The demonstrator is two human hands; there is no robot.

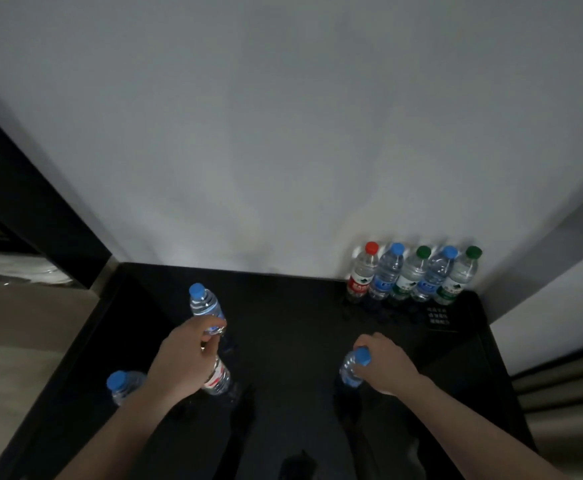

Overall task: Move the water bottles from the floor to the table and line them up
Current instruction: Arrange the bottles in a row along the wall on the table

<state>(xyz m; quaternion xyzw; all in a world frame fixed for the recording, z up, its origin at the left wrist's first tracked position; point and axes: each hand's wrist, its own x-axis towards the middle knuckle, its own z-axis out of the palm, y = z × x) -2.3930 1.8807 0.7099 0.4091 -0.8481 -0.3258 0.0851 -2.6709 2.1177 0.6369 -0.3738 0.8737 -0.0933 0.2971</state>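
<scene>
A row of several water bottles [411, 275] with red, blue and green caps stands against the wall at the back right of the black table [290, 313]. My left hand [182, 358] grips a blue-capped bottle [203, 304] by its body over the table's left part. A bottle with a red and white label [218, 378] shows just below that hand, its cap hidden. Another blue-capped bottle [121, 384] stands at the table's left edge. My right hand [387, 367] grips a blue-capped bottle [354, 367] near its cap, standing on the table.
A small black card with white print [439, 318] lies in front of the row. A pale wall [283, 150] rises behind the table. Beige floor [23, 323] and a dark shelf unit [23, 209] are to the left.
</scene>
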